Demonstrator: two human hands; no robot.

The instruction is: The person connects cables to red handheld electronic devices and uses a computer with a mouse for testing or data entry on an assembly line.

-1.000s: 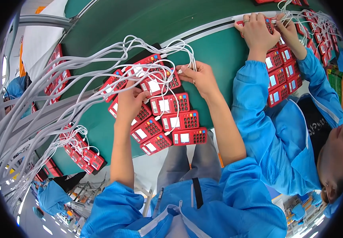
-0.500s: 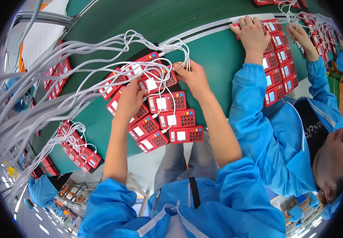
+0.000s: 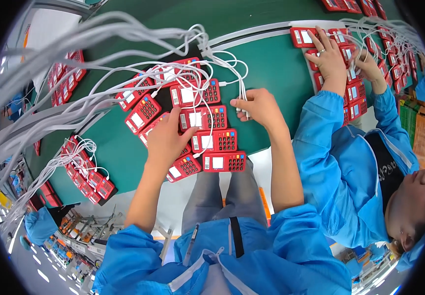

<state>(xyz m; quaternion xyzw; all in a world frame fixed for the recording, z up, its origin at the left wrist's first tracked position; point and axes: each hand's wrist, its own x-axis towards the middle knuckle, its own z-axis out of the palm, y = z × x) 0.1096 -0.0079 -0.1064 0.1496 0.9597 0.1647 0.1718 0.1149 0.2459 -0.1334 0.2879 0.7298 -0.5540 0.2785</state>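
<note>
White cables [image 3: 242,93] run down into the right grip [image 3: 266,110], whose thumb and fingers are closed on the small bunch near its plug ends [image 3: 242,116]; above that grip the strands arch away to the left. They look light and limp, apt to tangle with one another, so the stiffer plugs should be a surer place to pinch than the soft cord. Left of the right grip, red keypad terminals [image 3: 217,118] lie in columns on the green bench [image 3: 266,59]. The left grip [image 3: 167,137] rests over them with fingers spread; whether it pinches one, I cannot tell. They look rigid and probably smooth-shelled, best held by the side edges, clear of the screens [image 3: 218,162].
</note>
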